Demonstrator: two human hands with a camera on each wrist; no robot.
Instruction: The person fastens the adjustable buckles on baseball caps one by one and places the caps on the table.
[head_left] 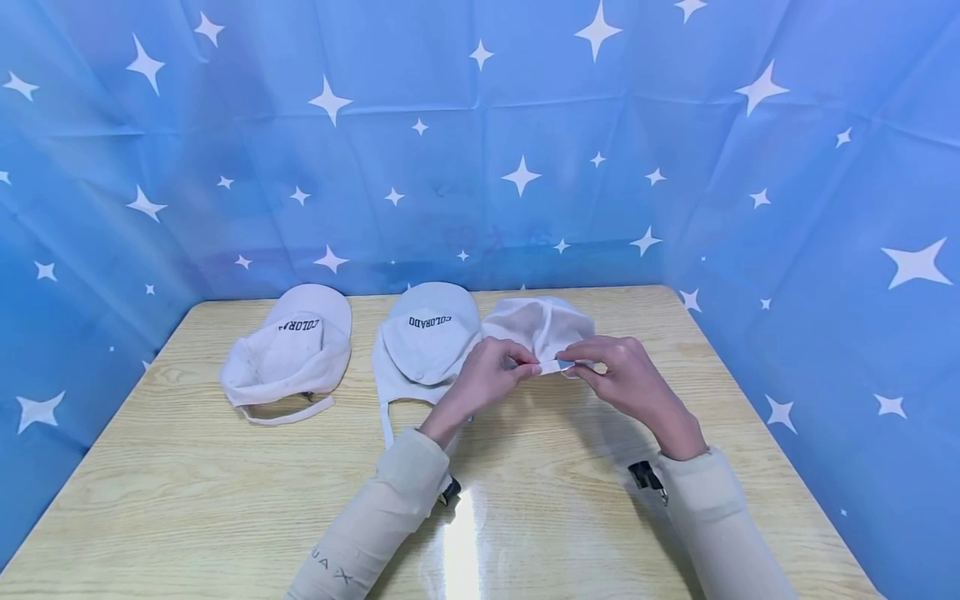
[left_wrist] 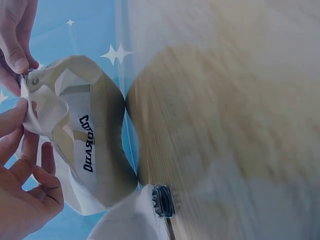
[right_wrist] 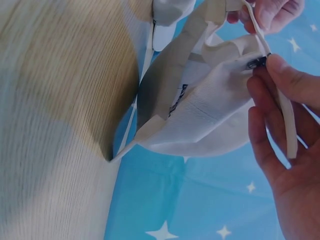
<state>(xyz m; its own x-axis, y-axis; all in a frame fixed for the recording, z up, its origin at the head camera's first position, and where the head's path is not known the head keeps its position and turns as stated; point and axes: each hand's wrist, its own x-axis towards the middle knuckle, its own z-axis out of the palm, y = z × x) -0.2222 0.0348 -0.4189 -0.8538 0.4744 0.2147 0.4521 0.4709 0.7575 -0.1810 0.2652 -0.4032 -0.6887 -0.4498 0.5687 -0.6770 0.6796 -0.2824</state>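
Observation:
A white baseball cap (head_left: 542, 321), with dark COLORADO lettering visible in the left wrist view, is at the right of the row, its back strap (head_left: 552, 367) turned towards me. My left hand (head_left: 497, 372) pinches one part of this strap between thumb and fingers. A short way to the right, my right hand (head_left: 624, 379) pinches the strap beside a small dark buckle (right_wrist: 257, 63). The loose strap end (right_wrist: 290, 132) hangs along the right palm in the right wrist view. Fingers partly hide the buckle.
Two more white caps lie on the wooden table (head_left: 225, 500): a middle cap (head_left: 429, 329) close to my left forearm and a left cap (head_left: 288, 354) with its strap loose. A blue star-patterned cloth (head_left: 420, 167) surrounds the back and sides.

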